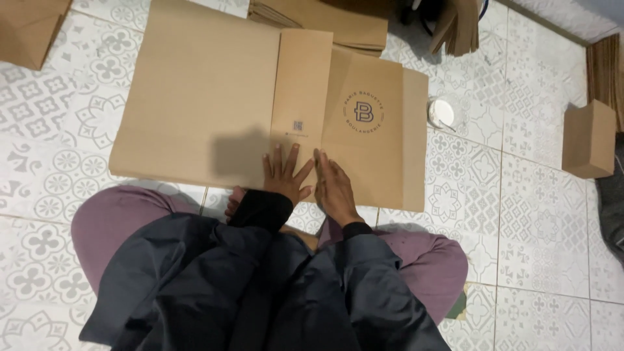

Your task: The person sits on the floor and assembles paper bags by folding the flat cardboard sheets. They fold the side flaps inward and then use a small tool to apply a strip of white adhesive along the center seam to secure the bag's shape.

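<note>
A flat brown cardboard sheet [214, 97] lies on the patterned tile floor [533, 214] just in front of the seated person's knees, one panel folded over its middle. The left hand [285, 174] presses flat on its near edge, fingers spread, grasping nothing. The right hand [333, 185] lies flat just beside it, also unclenched. A small brown box [588, 138] stands well apart to the right, and a white round lid [442, 112] sits near the sheet's right edge.

You have a small closed cardboard box [589, 138] near the floor's right edge. A white round lid [442, 112] lies mid-floor, and a stack of flat cardboard [325, 23] sits at the top edge.
</note>
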